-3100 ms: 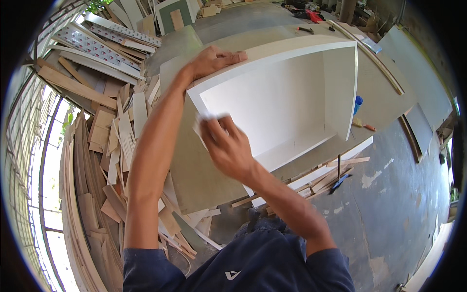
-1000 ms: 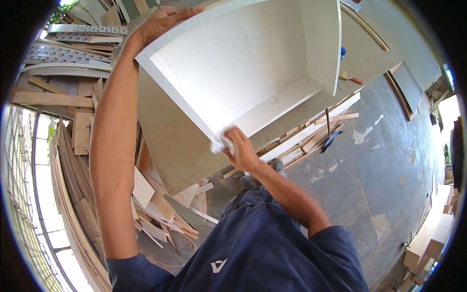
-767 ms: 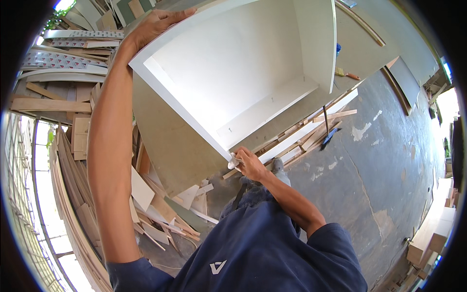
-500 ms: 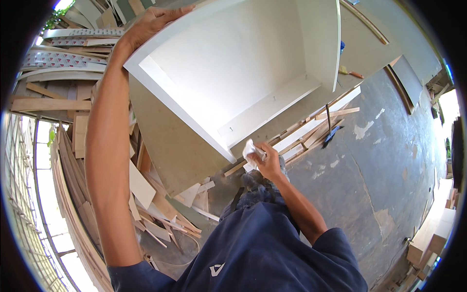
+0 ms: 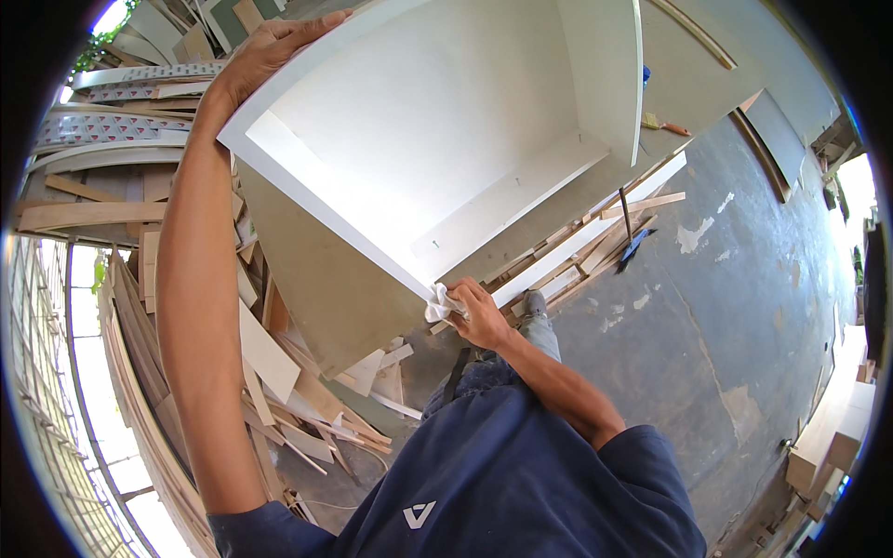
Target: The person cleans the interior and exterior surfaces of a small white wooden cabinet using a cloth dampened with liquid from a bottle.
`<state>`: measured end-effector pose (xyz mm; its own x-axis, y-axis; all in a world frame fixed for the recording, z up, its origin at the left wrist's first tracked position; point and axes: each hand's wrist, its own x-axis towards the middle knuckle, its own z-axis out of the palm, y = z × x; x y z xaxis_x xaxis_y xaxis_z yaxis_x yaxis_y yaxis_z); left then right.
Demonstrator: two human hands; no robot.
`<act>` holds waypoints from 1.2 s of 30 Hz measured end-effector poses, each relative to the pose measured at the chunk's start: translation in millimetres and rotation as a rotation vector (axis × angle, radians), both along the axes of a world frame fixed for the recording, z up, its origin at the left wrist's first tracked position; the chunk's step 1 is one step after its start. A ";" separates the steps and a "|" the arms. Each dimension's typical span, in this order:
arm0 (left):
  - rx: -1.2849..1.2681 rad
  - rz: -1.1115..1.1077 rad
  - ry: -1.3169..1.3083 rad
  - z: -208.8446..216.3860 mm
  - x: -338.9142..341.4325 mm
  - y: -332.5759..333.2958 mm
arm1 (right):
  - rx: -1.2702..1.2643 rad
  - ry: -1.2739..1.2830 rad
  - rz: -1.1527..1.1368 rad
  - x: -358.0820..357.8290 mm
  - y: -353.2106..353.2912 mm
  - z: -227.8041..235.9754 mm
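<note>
Box (image 5: 446, 121) open | R grip (image 5: 477, 315): cloth (image 5: 437, 306), nr corner | L grip (image 5: 265, 58): far edge

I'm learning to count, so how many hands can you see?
2. The left hand touches the white box near its left corner; the right hand holds a white cloth at the box's nearest corner. No others show.

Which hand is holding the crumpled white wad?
The right hand, by the near corner of the white box, grips the white wad; the left hand rests on the box's outer side, no wad visible.
</note>
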<state>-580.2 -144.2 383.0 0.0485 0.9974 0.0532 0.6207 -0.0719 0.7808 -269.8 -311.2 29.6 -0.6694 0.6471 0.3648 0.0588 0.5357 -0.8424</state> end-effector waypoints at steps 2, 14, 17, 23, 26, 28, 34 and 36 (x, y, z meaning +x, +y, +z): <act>-0.038 0.002 -0.013 3.6 4.0 -2.3 | 0.039 0.108 -0.057 -13.7 -0.7 23.2; -0.001 0.044 0.057 3.7 5.9 1.6 | 0.000 -0.057 -0.037 -0.5 -1.0 -1.5; -0.052 0.043 -0.056 9.0 16.2 -3.9 | -0.118 -0.190 0.053 23.2 1.3 -25.9; -0.074 0.030 -0.027 13.0 18.2 -5.5 | -0.161 0.291 -0.191 -26.6 2.1 76.0; -0.047 0.032 0.018 14.7 22.4 -2.9 | 0.047 0.398 -0.218 -64.7 17.6 103.9; -0.081 0.063 -0.023 9.5 5.4 -11.9 | 0.056 0.425 -0.176 -91.6 31.7 144.1; -0.015 0.052 0.006 10.2 15.6 -7.3 | 0.013 0.445 -0.015 -77.8 52.9 127.4; -0.047 0.074 -0.003 11.9 18.6 -7.7 | 0.079 0.353 -0.019 -53.1 38.0 67.5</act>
